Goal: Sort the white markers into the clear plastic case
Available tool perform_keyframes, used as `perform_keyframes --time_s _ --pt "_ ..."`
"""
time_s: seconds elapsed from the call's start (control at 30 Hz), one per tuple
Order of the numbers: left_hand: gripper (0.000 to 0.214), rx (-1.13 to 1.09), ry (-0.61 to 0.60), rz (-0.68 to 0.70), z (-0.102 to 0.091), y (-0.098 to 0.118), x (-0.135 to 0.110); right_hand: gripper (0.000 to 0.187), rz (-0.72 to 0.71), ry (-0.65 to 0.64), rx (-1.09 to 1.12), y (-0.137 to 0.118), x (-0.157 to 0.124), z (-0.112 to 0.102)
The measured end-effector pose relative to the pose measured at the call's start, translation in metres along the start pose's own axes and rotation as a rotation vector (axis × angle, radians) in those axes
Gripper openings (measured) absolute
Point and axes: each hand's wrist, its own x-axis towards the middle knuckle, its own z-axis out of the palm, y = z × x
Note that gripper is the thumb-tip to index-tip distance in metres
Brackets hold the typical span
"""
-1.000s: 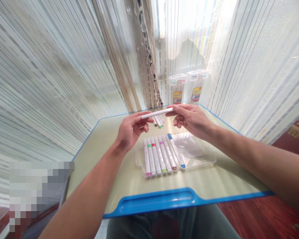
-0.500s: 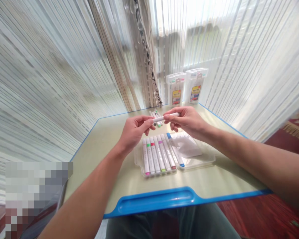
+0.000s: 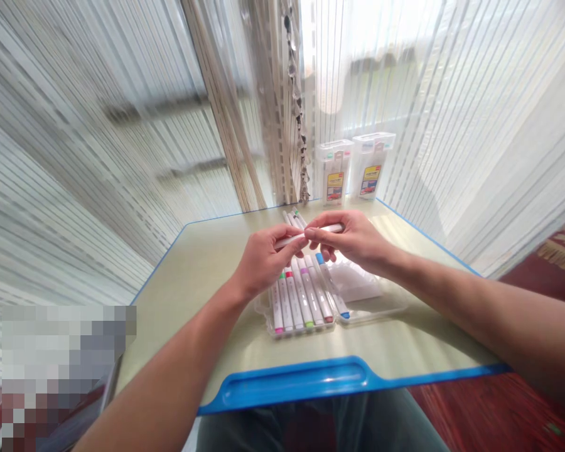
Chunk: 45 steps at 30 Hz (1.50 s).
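Note:
Both of my hands hold one white marker level above the desk. My left hand pinches its left end and my right hand grips its right part, fingertips nearly touching. Just below the hands lies an open clear plastic case with several white markers side by side in its left half, their caps pink, green, red, purple and blue. A few loose markers lie on the desk beyond the hands.
The desk is pale green with a blue rim and a blue pen groove at the near edge. Two upright clear marker boxes stand at the far edge. Striped curtains surround the desk. Dark red floor shows at right.
My hands have come closer together along the marker and dropped slightly toward the open case. Less of the marker shows between them now.

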Motion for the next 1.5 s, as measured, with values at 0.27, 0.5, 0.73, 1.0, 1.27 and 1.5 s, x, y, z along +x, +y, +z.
perform_keyframes --time_s 0.27,0.5,0.73,1.0,1.27,1.5 --pt "0.035 -0.005 0.015 0.037 -0.006 -0.005 0.003 0.046 -0.019 -0.019 0.046 0.005 0.002 -0.005" --pt "0.035 0.075 0.043 0.036 -0.004 -0.005 -0.001 0.05 -0.011 -0.027 0.015 0.004 0.002 -0.003" --pt "0.036 0.074 0.073 0.034 -0.005 -0.003 0.0 0.049 -0.012 0.021 0.028 0.005 0.003 -0.005" --pt "0.035 -0.129 0.14 -0.01 -0.01 -0.006 0.006 0.037 -0.009 -0.032 0.2 0.013 0.007 -0.011" --pt "0.035 -0.293 0.221 -0.103 -0.016 -0.008 0.008 0.028 -0.001 0.079 0.259 0.008 0.008 -0.012" --pt "0.028 -0.49 0.246 -0.168 -0.018 -0.007 0.009 0.025 0.026 0.109 0.306 0.008 0.011 -0.014"
